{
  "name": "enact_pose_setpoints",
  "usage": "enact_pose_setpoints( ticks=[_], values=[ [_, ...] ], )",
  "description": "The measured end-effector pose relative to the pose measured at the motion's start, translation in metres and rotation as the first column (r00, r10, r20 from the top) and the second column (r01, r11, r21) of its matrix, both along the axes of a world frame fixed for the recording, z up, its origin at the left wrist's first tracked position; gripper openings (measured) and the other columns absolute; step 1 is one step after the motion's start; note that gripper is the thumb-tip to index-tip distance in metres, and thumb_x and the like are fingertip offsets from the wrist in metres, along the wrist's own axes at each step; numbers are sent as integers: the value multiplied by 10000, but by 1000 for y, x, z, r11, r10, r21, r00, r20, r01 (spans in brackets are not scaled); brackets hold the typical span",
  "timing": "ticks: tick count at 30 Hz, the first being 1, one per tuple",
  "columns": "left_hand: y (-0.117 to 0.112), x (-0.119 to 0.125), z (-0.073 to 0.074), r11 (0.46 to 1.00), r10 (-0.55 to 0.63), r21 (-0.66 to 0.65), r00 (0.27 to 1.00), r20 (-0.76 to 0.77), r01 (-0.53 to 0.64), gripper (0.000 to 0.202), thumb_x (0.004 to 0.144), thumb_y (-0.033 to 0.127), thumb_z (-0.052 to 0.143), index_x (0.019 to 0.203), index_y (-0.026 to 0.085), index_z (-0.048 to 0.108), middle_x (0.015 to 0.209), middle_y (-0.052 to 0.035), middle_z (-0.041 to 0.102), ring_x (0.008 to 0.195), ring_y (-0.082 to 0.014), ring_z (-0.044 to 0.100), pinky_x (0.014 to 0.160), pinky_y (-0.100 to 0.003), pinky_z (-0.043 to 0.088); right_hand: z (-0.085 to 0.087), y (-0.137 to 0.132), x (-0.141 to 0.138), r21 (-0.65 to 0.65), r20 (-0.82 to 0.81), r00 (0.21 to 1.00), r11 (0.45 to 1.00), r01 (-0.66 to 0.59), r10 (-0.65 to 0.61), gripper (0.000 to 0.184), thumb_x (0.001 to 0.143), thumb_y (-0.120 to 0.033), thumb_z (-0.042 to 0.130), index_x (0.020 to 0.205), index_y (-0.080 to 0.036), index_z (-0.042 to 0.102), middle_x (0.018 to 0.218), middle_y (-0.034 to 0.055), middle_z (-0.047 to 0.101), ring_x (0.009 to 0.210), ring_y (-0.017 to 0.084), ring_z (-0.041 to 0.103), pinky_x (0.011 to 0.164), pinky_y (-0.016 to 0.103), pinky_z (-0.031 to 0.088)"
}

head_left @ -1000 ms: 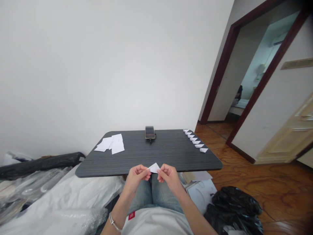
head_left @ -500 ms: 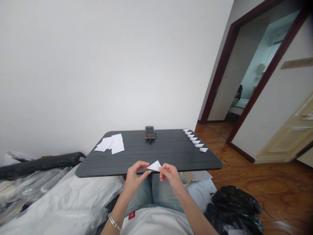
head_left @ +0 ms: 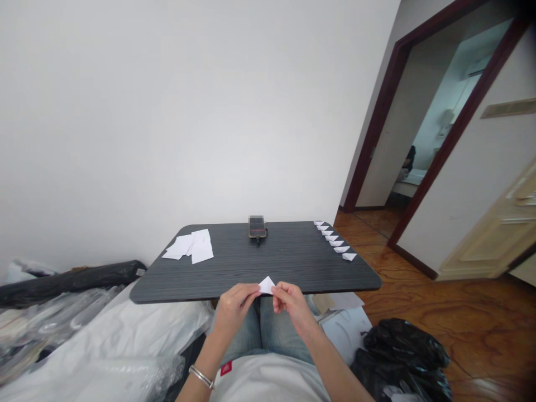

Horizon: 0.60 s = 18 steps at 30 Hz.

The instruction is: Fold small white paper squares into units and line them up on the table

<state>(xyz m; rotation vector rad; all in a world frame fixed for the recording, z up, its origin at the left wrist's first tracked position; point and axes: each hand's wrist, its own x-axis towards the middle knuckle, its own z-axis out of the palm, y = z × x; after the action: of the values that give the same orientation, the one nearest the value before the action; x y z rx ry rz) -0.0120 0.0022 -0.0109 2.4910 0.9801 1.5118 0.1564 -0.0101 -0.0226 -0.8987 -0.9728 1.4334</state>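
The left hand (head_left: 234,310) and right hand (head_left: 292,306) pinch a white paper triangle (head_left: 266,286) from both sides, steadying it; folded papers (head_left: 335,240) sit lined along the surface (head_left: 288,268) edge.

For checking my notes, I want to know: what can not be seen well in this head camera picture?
Folded white paper: head view, the left hand and right hand cover its lower part.
Phone: head view, its screen is blurred.
Row of small folded papers: head view, too small to show their folds.
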Motion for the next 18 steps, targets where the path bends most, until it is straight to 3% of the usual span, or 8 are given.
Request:
enact_pose_setpoints(
  ticks=[5, 8, 11, 16, 18],
  values=[
    [2, -1, -8, 988, 47, 155, 991, -129, -26, 137, 860, 136, 512, 928, 148, 631, 832, -72, 714, 760, -161, 671, 677, -273, 565, -2, 3, 0, 19, 35, 997, 998, 67, -68, 341, 646, -450, 716, 574, -134, 610, 498, 13, 641, 417, 91, 566, 416, 171, 422],
    [3, -2, -14, 971, 47, 238, 966, -255, 15, 187, 858, 106, 504, 1023, 135, 588, 898, -92, 701, 824, -178, 657, 707, -301, 564, -4, 5, -1, 34, 46, 993, 994, 107, -109, 386, 637, -501, 703, 620, -119, 656, 535, 48, 672, 452, 121, 610, 444, 195, 470],
    [2, -3, -14, 959, 51, 278, 940, -336, 48, 218, 866, 113, 485, 1072, 115, 555, 933, -118, 690, 853, -199, 650, 710, -330, 568, -5, 5, -2, 30, 28, 993, 994, 110, -111, 433, 652, -544, 669, 655, -111, 671, 531, 61, 675, 438, 132, 616, 433, 207, 483],
    [1, -3, -12, 954, 64, 295, 925, -376, 54, 233, 890, 115, 420, 1091, 88, 535, 937, -144, 684, 859, -209, 647, 697, -342, 573, -6, 6, -2, 42, -5, 994, 993, 109, -108, 517, 638, -523, 696, 959, -119, 660, 520, 41, 680, 434, 139, 624, 413, 200, 479],
    [1, -3, -14, 951, 68, 304, 921, -385, 57, 250, 892, 115, 410, 1112, 94, 527, 945, -142, 682, 858, -205, 647, 704, -343, 570, -7, 7, -1, 62, 5, 992, 990, 126, -127, 524, 640, -522, 694, 972, -119, 656, 517, 40, 679, 434, 143, 624, 413, 207, 482]
  ],
)
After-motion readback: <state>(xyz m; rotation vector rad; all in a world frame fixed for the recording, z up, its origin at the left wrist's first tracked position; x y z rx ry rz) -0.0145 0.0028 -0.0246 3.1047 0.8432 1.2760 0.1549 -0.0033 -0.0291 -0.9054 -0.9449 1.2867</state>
